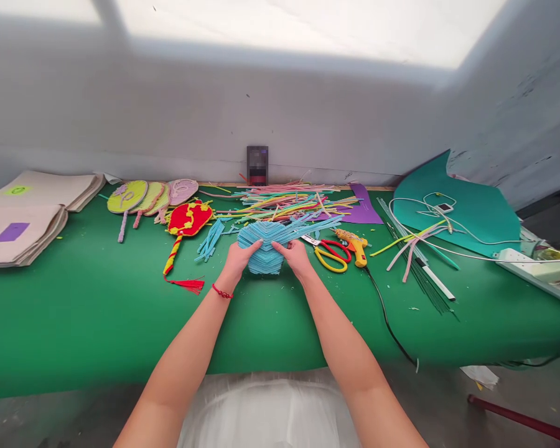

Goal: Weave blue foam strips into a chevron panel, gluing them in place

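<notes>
A blue piece made of pipe cleaners laid side by side in a chevron pattern point(265, 254) is held up over the green table. My left hand point(239, 256) grips its left edge, thumb on top. My right hand point(295, 254) pinches its right side, where loose blue strands stick out to the upper right. Short cut blue pipe cleaners point(210, 241) lie left of the piece. Just right of my right hand are scissors with red and yellow handles point(332, 254) and a yellow glue gun point(358, 246). The fingers under the piece are hidden.
A heap of coloured pipe cleaners point(289, 202) lies behind my hands. To the left are a red fan with a tassel point(190, 218), several pastel fans point(128, 196) and paper stacks point(25, 233). A teal sheet point(466, 211), cables and a power strip point(536, 274) are at right.
</notes>
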`<state>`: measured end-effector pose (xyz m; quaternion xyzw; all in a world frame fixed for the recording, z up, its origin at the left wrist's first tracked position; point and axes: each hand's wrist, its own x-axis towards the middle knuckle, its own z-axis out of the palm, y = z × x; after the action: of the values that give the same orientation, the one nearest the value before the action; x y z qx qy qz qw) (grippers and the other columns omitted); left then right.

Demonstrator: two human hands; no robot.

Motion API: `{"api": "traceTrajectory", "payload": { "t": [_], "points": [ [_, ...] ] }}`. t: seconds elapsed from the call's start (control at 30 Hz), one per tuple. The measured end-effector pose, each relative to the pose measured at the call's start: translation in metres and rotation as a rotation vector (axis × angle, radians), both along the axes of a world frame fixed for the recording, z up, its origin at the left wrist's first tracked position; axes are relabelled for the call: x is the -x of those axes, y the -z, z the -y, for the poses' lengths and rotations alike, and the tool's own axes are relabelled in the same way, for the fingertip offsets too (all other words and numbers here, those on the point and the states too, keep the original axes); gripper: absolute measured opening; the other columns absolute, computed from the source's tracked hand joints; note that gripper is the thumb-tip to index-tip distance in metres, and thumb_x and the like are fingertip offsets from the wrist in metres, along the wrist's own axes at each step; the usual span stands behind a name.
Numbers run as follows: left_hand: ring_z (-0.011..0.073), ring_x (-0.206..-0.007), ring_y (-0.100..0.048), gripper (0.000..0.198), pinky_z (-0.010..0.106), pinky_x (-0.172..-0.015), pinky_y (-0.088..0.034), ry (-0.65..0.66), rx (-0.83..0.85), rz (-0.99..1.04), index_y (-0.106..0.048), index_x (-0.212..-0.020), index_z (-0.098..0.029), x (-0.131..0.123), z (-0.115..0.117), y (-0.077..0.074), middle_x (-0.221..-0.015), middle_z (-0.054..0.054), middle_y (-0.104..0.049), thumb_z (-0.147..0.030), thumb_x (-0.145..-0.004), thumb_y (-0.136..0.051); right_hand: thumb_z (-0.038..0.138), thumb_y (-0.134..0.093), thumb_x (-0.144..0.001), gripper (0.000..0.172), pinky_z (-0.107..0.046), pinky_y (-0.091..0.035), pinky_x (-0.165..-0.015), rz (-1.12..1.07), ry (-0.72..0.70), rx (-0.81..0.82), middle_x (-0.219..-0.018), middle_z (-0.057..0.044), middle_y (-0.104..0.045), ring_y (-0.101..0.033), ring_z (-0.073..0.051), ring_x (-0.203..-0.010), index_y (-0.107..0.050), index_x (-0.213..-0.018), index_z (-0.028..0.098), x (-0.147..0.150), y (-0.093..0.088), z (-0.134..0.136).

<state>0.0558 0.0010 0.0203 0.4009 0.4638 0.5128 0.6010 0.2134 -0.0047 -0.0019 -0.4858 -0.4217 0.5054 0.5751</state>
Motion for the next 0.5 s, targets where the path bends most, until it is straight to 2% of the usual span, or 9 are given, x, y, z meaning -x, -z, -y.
{"api": "traceTrajectory", "payload": {
  "t": [0.27,0.5],
  "points": [
    [0.0323,-0.102,-0.063,0.055,0.045,-0.091,-0.049,0.005,-0.004,-0.016,-0.071,-0.097,-0.014,0.0004,-0.0009,0.0011,-0.105,0.012,-0.071,-0.041,-0.051,-0.084,0.054,-0.075,-0.059,0.045,-0.034,-0.052,-0.072,0.055,0.025,0.082,-0.083,-0.006,-0.071,-0.065,-0.022,-0.079,-0.067,-0.080,0.016,-0.0032,-0.0103,0.0049],
    [0.0328,-0.104,-0.062,0.057,0.045,-0.092,-0.049,0.011,-0.006,-0.051,-0.071,-0.098,-0.013,0.0003,-0.0007,0.0006,-0.106,0.012,-0.070,-0.042,-0.051,-0.084,0.053,-0.077,-0.055,0.043,-0.035,-0.050,-0.076,0.089,0.038,0.001,-0.080,-0.005,-0.070,-0.063,-0.021,-0.080,-0.067,-0.076,0.017,-0.0044,-0.0079,0.0031]
  ]
}}
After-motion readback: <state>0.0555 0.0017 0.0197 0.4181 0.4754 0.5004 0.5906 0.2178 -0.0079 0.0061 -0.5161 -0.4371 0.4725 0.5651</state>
